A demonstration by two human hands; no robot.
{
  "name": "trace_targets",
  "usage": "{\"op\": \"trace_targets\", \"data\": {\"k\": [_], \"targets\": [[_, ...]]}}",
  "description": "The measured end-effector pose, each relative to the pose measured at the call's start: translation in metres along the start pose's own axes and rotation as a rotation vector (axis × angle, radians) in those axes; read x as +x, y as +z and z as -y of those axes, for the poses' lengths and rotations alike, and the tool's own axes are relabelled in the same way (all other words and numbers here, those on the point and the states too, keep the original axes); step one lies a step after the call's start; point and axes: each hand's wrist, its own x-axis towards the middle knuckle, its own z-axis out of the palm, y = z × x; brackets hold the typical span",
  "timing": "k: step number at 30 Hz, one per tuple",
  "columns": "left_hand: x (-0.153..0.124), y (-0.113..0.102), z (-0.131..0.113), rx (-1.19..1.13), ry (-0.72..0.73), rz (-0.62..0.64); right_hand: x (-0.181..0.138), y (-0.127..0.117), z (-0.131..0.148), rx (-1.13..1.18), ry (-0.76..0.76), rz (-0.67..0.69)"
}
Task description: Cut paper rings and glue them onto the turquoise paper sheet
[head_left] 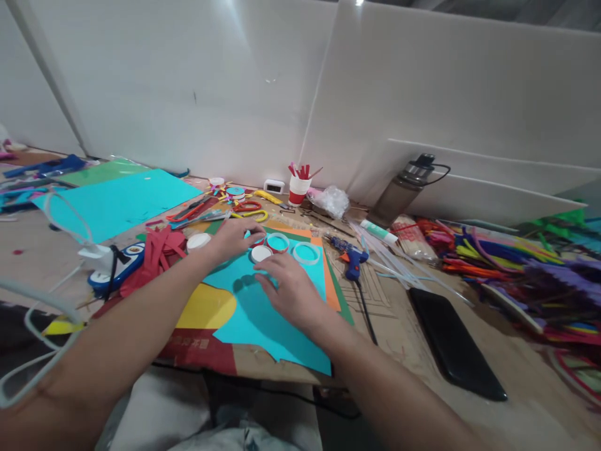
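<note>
My left hand [233,239] is closed over a small red-sided round piece [254,237] with a blue inside, partly hidden by the fingers. My right hand [292,283] hovers palm down, fingers apart, just short of a small round piece with a white top [261,253]. Behind them lies another red-sided round piece [277,242] with a white rim and blue inside. A clear-white ring [307,253] rests farther right on the cyan paper [263,319]. Left of my left hand is a white disc [198,241].
Red strips [157,255] lie by a blue power strip [117,268]. A blue glue gun [353,262], glue sticks [392,257], a black phone [453,341] and pipe cleaners [507,250] are to the right. Behind stand scissors [248,216], a cup [299,189] and a bottle [399,191].
</note>
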Motion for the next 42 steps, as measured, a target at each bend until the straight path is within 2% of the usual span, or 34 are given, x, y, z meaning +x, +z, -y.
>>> {"op": "trace_targets", "data": {"k": [4, 6, 8, 12, 17, 24, 27, 36, 42], "targets": [[-0.002, 0.005, 0.001, 0.070, 0.137, 0.160, 0.012, -0.023, -0.028, -0.121, 0.164, -0.177], [-0.002, 0.005, 0.000, 0.127, 0.170, 0.216, 0.015, -0.033, -0.043, -0.186, 0.256, -0.214], [-0.003, 0.003, -0.001, 0.181, 0.192, 0.274, 0.017, -0.038, -0.054, -0.208, 0.312, -0.226], [-0.005, -0.002, -0.004, 0.229, 0.229, 0.350, 0.015, -0.035, -0.060, -0.223, 0.316, -0.185], [-0.008, 0.000, -0.004, 0.279, 0.217, 0.384, 0.011, -0.030, -0.054, -0.222, 0.285, -0.169], [-0.008, 0.008, 0.000, 0.347, 0.313, 0.356, 0.011, -0.027, -0.046, -0.223, 0.283, -0.132], [-0.010, 0.010, 0.000, 0.348, 0.296, 0.342, 0.011, -0.024, -0.044, -0.229, 0.285, -0.115], [-0.011, 0.011, 0.001, 0.293, 0.294, 0.398, 0.009, -0.018, -0.046, -0.210, 0.268, -0.098], [-0.010, 0.007, -0.004, 0.176, 0.226, 0.410, 0.009, -0.016, -0.048, -0.205, 0.237, -0.107]]}}
